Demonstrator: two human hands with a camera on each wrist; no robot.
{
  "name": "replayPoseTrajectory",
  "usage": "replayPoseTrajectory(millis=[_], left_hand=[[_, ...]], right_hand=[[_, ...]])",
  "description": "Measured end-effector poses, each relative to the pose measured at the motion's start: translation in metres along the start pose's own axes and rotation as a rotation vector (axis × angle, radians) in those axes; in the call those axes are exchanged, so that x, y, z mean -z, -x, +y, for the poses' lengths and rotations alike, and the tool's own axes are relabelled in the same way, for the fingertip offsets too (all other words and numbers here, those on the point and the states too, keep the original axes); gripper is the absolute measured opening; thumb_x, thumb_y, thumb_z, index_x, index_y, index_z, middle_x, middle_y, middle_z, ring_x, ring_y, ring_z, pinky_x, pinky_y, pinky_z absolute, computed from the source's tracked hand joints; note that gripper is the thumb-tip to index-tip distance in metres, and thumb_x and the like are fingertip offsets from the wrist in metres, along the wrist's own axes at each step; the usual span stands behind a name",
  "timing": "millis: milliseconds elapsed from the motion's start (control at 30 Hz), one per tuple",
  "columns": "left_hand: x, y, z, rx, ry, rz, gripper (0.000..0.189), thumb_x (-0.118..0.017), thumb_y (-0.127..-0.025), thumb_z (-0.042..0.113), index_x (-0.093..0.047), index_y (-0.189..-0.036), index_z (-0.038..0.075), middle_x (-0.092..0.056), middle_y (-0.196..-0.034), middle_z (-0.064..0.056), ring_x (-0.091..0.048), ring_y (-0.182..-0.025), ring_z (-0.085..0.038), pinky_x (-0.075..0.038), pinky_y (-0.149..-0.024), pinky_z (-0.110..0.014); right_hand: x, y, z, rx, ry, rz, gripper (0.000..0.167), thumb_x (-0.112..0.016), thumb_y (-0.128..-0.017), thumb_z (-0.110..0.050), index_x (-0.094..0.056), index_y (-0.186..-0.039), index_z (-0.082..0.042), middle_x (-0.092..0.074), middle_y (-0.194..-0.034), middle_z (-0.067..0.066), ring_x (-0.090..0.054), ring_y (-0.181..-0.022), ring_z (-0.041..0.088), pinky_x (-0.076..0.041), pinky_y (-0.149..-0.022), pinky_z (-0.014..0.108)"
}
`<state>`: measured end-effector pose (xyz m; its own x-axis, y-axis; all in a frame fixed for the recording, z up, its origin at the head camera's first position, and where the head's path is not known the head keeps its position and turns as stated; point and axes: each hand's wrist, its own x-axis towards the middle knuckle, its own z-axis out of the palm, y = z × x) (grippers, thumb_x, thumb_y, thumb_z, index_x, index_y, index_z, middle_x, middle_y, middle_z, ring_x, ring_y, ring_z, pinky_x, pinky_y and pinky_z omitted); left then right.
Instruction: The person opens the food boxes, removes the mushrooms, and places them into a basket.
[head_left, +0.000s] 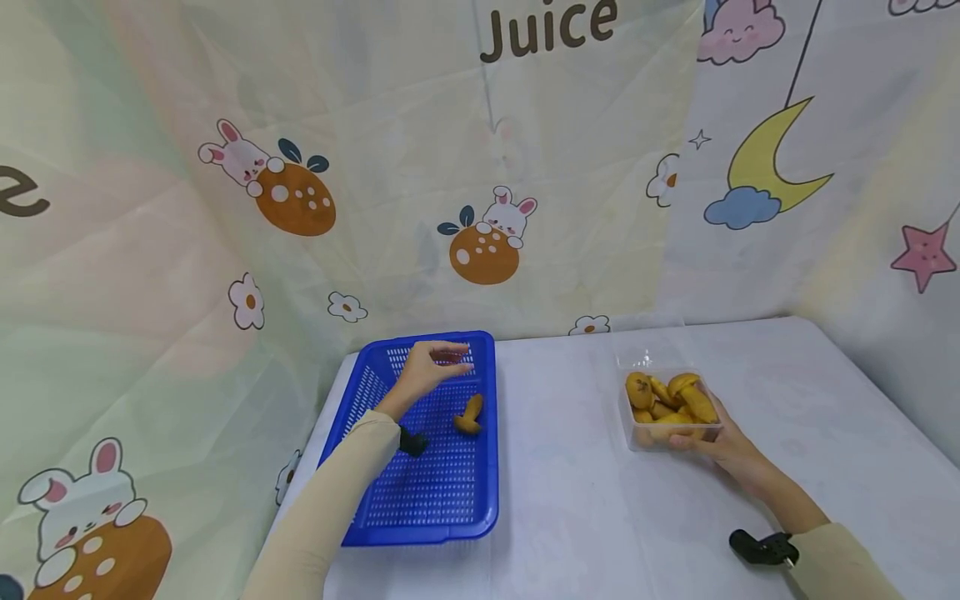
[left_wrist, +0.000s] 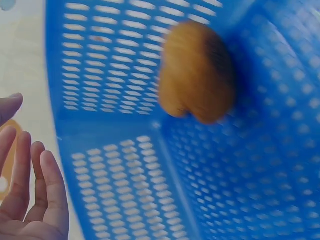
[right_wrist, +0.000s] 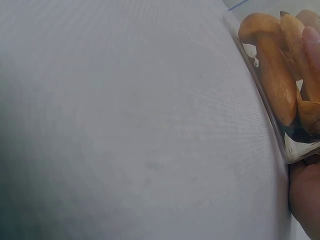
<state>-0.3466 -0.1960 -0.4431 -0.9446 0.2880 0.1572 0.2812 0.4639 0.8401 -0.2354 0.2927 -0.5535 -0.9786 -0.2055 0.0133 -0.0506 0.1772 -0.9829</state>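
Nearest, a light sleeve (head_left: pixel 840 562) leads to the right hand (head_left: pixel 727 442), whose grip is wrapped round the right side of a clear plastic box (head_left: pixel 636 437), thumb at the front wall. The box stands on the desk (head_left: pixel 562 500), heaped with yellow-brown mushrooms (head_left: pixel 663 408).

Off to the left lies a blue basket (head_left: pixel 487 492) with one mushroom (head_left: pixel 468 423) on its floor, near the right wall. Slightly farther, the left hand (head_left: pixel 431 367) hangs above the basket's far part; its grip is released, thumb and fingers apart with nothing between them.

The step in hand is probably shifting mushrooms between basket and box; which way, I cannot tell. If the box is being filled, the next move calls for lowering the left hand and pinching that lone mushroom, while the right hand steadies the box.

Behind everything hangs a printed cloth (head_left: pixel 390 242).
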Motion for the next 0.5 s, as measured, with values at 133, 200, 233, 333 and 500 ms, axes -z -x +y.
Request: replayPoseTrajectory(millis=[133,200,233,333,500], left_hand=[[-0.002,-0.006,0.018,-0.023,0.014,-0.020,0.042,-0.081,-0.086,0.025,-0.071,-0.123,0.006,-0.069,-0.121,-0.012,-0.066,-0.106,-0.020,-0.056,-0.090,-0.035],[-0.004,-0.010,0.027,-0.034,0.021,-0.031,0.043,-0.081,-0.086,0.026,-0.071,-0.123,0.006,-0.070,-0.120,-0.010,-0.065,-0.106,-0.020,-0.056,-0.090,-0.034],[-0.006,-0.012,0.032,-0.043,0.024,-0.038,0.043,-0.081,-0.086,0.027,-0.071,-0.122,0.007,-0.070,-0.119,-0.009,-0.065,-0.106,-0.020,-0.056,-0.089,-0.034],[-0.012,-0.018,0.046,-0.060,0.047,-0.055,0.041,-0.082,-0.085,0.027,-0.073,-0.121,0.010,-0.071,-0.117,-0.004,-0.066,-0.105,-0.020,-0.056,-0.088,-0.032],[-0.026,-0.025,0.070,-0.088,0.072,-0.088,0.039,-0.082,-0.085,0.025,-0.073,-0.121,0.013,-0.070,-0.117,0.000,-0.066,-0.108,-0.020,-0.056,-0.088,-0.030]], right_hand=[[0.000,0.001,-0.001,-0.008,-0.019,0.006,0.107,-0.070,-0.094,-0.010,0.011,-0.159,-0.034,0.007,-0.165,0.018,0.003,-0.146,0.041,0.000,-0.114,0.065],[0.000,0.001,-0.001,-0.005,-0.021,0.010,0.109,-0.070,-0.093,-0.009,0.014,-0.159,-0.031,0.011,-0.164,0.019,0.009,-0.147,0.042,0.005,-0.112,0.068],[0.000,0.001,-0.001,0.003,-0.026,0.012,0.109,-0.070,-0.093,-0.008,0.014,-0.159,-0.029,0.012,-0.164,0.019,0.011,-0.147,0.042,0.006,-0.112,0.068],[0.001,0.001,-0.001,0.012,-0.012,0.021,0.111,-0.071,-0.092,-0.008,0.017,-0.158,-0.024,0.018,-0.163,0.019,0.018,-0.145,0.043,0.011,-0.110,0.068],[0.002,0.001,0.000,0.014,-0.002,0.022,0.111,-0.071,-0.092,-0.009,0.017,-0.158,-0.023,0.019,-0.162,0.020,0.019,-0.145,0.045,0.010,-0.109,0.071]])
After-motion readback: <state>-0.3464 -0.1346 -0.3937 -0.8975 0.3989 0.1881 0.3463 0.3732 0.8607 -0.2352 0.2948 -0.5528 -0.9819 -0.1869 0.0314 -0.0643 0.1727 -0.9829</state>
